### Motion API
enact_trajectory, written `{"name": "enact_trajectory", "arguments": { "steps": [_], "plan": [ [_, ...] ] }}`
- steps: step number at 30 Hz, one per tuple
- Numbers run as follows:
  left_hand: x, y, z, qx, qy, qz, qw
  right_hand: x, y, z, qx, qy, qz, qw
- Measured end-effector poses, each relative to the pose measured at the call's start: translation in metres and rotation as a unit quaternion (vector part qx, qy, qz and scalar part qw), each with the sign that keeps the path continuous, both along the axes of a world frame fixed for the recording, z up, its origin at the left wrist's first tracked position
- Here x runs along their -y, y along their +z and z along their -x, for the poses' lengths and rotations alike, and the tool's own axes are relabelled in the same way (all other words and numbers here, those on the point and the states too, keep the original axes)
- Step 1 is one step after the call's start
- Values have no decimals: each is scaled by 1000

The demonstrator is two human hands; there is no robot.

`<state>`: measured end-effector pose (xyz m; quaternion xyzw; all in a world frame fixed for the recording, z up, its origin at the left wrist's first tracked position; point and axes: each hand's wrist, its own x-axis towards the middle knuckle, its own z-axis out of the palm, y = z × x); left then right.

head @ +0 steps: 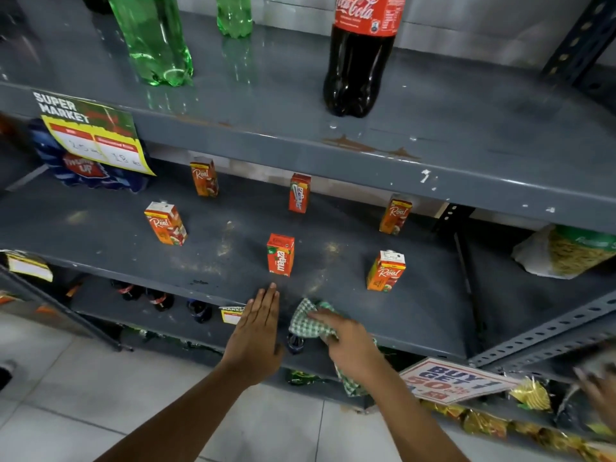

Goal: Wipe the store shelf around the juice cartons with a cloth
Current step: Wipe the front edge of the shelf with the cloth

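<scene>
Several small orange juice cartons stand spread over the dusty grey middle shelf (100, 235), among them a Maaza carton (280, 255) at the centre front and a Real carton (386, 271) to its right. My right hand (350, 345) grips a green-and-white checked cloth (308, 320) at the shelf's front edge, below and between those two cartons. My left hand (258, 331) is flat with fingers together, hovering at the front edge just below the Maaza carton and holding nothing. Yellowish dust streaks lie on the shelf around the cartons.
The upper shelf (466, 135) carries green bottles (153, 38) and a cola bottle (360, 55). A snack bag (573, 251) lies at the middle shelf's right end. A price sign (96, 138) hangs at left, a promo sign (456, 381) at lower right. Another person's hand (600, 391) shows at the right edge.
</scene>
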<state>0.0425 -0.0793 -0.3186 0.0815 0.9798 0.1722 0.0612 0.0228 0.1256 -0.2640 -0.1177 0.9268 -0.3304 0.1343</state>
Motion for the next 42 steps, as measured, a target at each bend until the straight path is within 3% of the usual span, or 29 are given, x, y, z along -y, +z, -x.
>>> {"name": "enact_trajectory", "arguments": {
  "steps": [2, 6, 8, 14, 17, 23, 34, 36, 38, 42],
  "plan": [
    [1, -1, 0, -1, 2, -1, 1000, 6, 21, 25, 22, -71, 40, 996],
    [0, 0, 1, 6, 9, 7, 1000, 15, 54, 105, -116, -183, 66, 974],
    [0, 1, 2, 14, 10, -1, 1000, 22, 54, 157, -132, -196, 15, 972],
    [3, 4, 4, 18, 5, -21, 1000, 19, 10, 248, 14, -137, -158, 978],
    [4, 6, 4, 18, -3, -15, 1000, 23, -4, 242, 24, -78, -193, 978],
    [4, 9, 3, 23, -7, 10, 1000, 36, -8, 181, -16, 12, -110, 994],
    [8, 3, 6, -4, -32, 25, 999, 42, -16, 92, -40, 17, -107, 993],
    [9, 1, 9, 0, -30, -5, 1000, 41, -13, 78, -47, 26, -120, 991],
    [8, 8, 9, -14, 13, -104, 994, 37, -8, 63, -27, 33, -111, 993],
    [18, 30, 25, -79, 223, -303, 923, 23, 8, 39, 52, 73, -56, 994]
  ]
}}
